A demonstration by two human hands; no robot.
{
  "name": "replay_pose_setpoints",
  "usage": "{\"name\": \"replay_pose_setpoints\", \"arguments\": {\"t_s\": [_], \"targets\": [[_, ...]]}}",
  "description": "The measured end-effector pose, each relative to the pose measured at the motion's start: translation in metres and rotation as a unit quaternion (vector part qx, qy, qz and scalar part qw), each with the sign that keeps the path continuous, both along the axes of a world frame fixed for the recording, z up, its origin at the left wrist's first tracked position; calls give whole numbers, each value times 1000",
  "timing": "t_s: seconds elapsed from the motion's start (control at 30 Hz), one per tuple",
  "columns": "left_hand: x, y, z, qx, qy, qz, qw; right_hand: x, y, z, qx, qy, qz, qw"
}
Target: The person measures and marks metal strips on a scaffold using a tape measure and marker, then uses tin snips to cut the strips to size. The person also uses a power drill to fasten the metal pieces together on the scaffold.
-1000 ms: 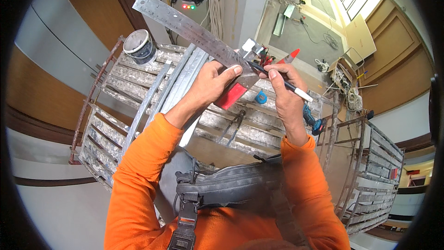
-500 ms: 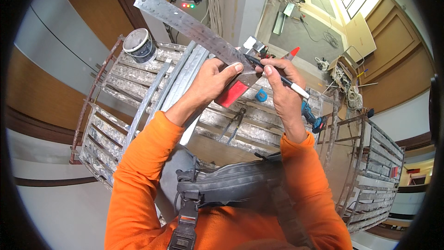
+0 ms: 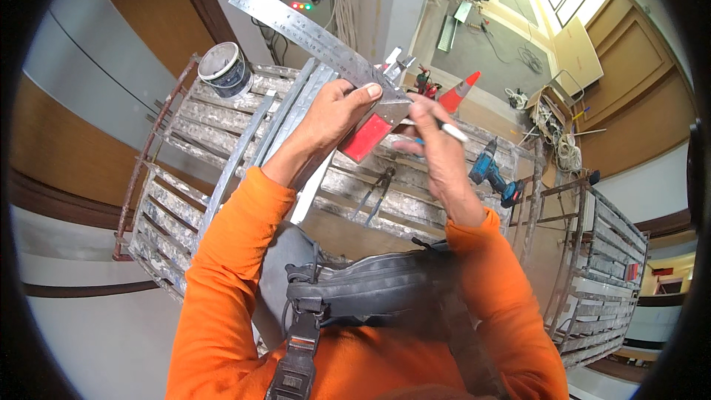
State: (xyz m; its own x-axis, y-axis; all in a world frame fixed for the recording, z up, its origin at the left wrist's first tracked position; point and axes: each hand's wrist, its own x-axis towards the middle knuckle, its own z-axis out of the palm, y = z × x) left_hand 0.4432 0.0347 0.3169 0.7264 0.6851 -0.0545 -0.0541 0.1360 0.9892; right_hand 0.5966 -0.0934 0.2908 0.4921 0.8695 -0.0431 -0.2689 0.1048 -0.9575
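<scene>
My left hand (image 3: pixel 332 120) is closed around a metal try square, thumb pressed on top near its corner. The square's steel ruler blade (image 3: pixel 304 32) points up to the far left, and its stock carries a red panel (image 3: pixel 366 138). A pale metal strip (image 3: pixel 314 187) shows below the left wrist; whether the hand grips it too is hidden. My right hand (image 3: pixel 443 155), smeared by motion, holds a marker pen (image 3: pixel 453 132) with a white end, close to the right of the stock. The pen's tip is hidden behind the fingers.
Long metal channels (image 3: pixel 241 147) lie across the paint-splattered slatted platform (image 3: pixel 194 120), beside a bucket (image 3: pixel 224 70). Pliers-like tool (image 3: pixel 376 191) and a blue cordless drill (image 3: pixel 489 167) lie there too. Beyond stand an orange cone (image 3: pixel 461 92) and a box of cables (image 3: pixel 554 120).
My right hand with the pen has moved slightly down from the blade toward the stock's side. The square has shifted and tilted a little, showing its markings more clearly.
</scene>
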Motion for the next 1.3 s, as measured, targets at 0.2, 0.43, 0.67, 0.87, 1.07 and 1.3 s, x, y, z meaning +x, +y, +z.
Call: {"name": "replay_pose_setpoints", "arguments": {"t_s": [0.2,0.43,0.67,0.87,1.07,1.3], "targets": [[-6,15,-11,69,-68,-74,992,-16,2,-2,28,66,83,994],[-26,39,-6,112,-13,-50,992,20,-3,9,187,72,23,979],[-51,72,10,139,103,9,985,120,-30,7,212,66,-101,970],[-59,63,47,157,170,31,972,166,-79,-71,51,12,-111,992],[-64,31,-26,318,362,-13,876,125,-138,-215,-132,110,-95,981],[-55,27,-73,326,424,-50,843,104,-178,-333,-160,185,-87,966]]}}
